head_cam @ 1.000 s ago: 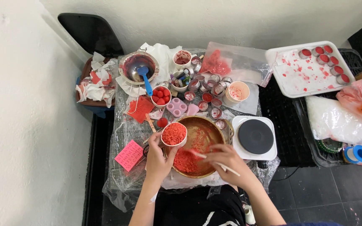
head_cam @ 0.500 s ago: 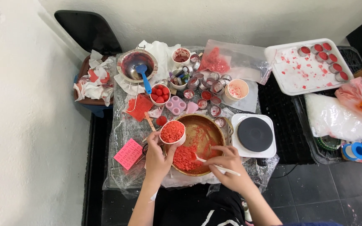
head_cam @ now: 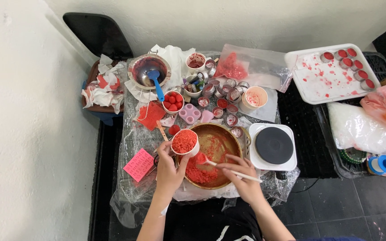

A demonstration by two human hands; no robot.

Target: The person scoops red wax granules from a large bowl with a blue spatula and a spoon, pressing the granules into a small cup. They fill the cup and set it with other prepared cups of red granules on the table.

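Changes: your right hand (head_cam: 242,176) now sits nearer you at the brass bowl's (head_cam: 228,138) near rim; its white spoon (head_cam: 228,168) tip digs into the red crumbs (head_cam: 199,172), closer to the cup (head_cam: 185,143).

Both bare forearms reaching up from the near edge, converging toward the middle of the scene. Left hand (head_cam: 168,172) raised, palm turned rightward, fingers (head_cam: 182,159) and thumb curled in a rounded grip, wrist nearly straight. Right hand (head_cam: 242,176) just right of it and slightly nearer, knuckles up, fingers (head_cam: 228,164) pinched together in a pen-like hold, wrist bent a little leftward. Hands close, not touching.
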